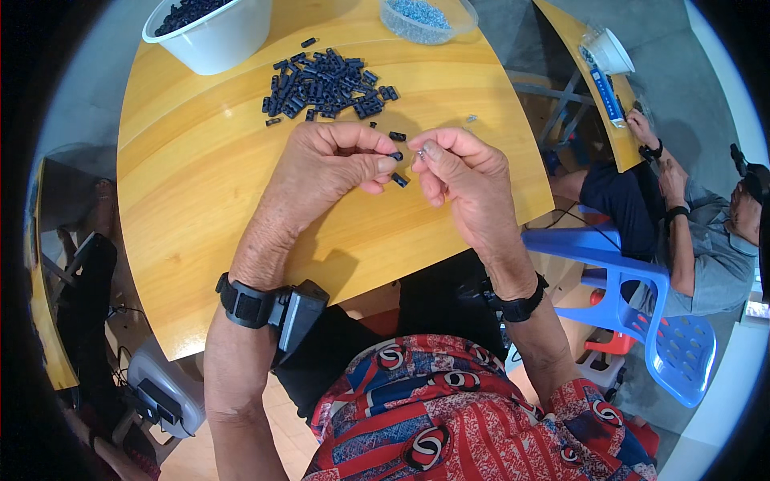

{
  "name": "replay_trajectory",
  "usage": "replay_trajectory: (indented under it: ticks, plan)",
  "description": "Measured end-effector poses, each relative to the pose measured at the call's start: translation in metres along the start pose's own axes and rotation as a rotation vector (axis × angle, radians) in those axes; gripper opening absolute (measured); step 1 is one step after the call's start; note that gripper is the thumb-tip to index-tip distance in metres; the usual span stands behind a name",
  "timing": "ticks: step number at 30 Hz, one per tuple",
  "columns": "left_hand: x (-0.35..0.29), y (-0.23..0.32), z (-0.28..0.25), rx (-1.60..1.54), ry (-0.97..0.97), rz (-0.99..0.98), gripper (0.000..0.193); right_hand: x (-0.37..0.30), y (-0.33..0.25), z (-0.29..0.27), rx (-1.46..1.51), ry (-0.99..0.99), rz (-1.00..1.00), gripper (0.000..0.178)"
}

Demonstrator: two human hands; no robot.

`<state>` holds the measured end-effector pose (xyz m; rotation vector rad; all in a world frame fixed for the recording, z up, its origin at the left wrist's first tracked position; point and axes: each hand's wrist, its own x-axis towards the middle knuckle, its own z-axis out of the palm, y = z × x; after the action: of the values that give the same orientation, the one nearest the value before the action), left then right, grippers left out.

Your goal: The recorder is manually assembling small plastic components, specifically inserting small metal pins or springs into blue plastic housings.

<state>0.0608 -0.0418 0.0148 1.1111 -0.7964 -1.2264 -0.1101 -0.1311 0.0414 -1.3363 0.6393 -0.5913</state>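
Over the middle of the wooden table, my left hand (341,164) pinches a small black plastic part (396,156) between thumb and fingertips. Just to its right, my right hand (461,164) holds a tiny shiny metal piece (422,155), probably a screw, its end pointing toward the black part; the two look slightly apart. Two similar black parts lie by my fingertips, one loose part (397,136) beyond them and another loose part (400,180) nearer me. Farther off sits a pile of black plastic parts (321,84).
A white tub (216,40) of dark parts stands at the far left of the table (184,200). A clear bowl (425,32) of small silvery pieces is at the far right. To the right, a blue plastic chair (609,264) stands near another person (698,232) at a second table.
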Motion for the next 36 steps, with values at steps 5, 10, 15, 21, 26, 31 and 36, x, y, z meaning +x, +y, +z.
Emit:
replay_trajectory:
  ticks: [5, 10, 15, 21, 26, 31, 36]
  plan:
    - [0.001, 0.001, 0.0, 0.043, -0.022, -0.011, 0.014, 0.001, -0.002, 0.003, -0.062, -0.047, -0.006, 0.019]
    - [0.0, 0.001, 0.001, 0.053, -0.03, -0.016, 0.017, 0.003, -0.005, 0.007, -0.139, -0.066, -0.009, 0.022]
    - [0.0, 0.0, 0.002, 0.07, -0.034, 0.003, 0.012, 0.004, -0.005, 0.006, -0.187, -0.09, -0.009, 0.023]
    - [0.0, -0.003, 0.002, 0.06, -0.054, 0.029, 0.01, 0.004, -0.006, 0.007, -0.284, -0.074, -0.05, 0.023]
    - [0.002, -0.004, 0.001, 0.074, -0.065, 0.028, 0.011, 0.003, -0.003, 0.01, -0.39, -0.039, -0.158, 0.022]
    - [0.001, -0.004, 0.001, 0.098, -0.06, -0.006, 0.013, 0.006, 0.0, 0.007, -0.594, -0.054, -0.233, 0.022]
    - [0.002, -0.008, 0.001, 0.085, -0.058, -0.008, 0.012, 0.007, 0.0, 0.012, -0.628, -0.047, -0.25, 0.021]
